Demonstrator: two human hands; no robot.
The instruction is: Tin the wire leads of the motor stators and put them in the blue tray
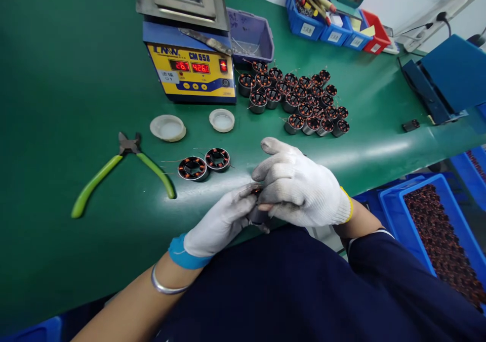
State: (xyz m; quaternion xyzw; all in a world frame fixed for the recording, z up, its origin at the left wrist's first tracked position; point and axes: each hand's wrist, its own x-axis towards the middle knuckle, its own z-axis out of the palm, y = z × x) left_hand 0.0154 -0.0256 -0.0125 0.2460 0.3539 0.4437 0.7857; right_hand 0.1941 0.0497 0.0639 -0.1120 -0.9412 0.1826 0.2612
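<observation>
Both my hands wear white knit gloves and meet at the near edge of the green table (56, 79). My left hand (218, 225) and my right hand (299, 185) are closed together around a small wound coil part (258, 214) that is mostly hidden between the fingers. Two finished coils (205, 164) with copper windings lie on the table just left of my hands. A cluster of several similar coils (299, 101) stands farther back. Green-handled cutters (125, 172) lie to the left.
A yellow and blue solder pot unit (192, 66) with red displays stands at the back. Two white lids (195, 124) lie in front of it. A purple bin (252, 36), blue and red bins (330, 26) sit behind. A blue crate of coils (440, 236) is at right.
</observation>
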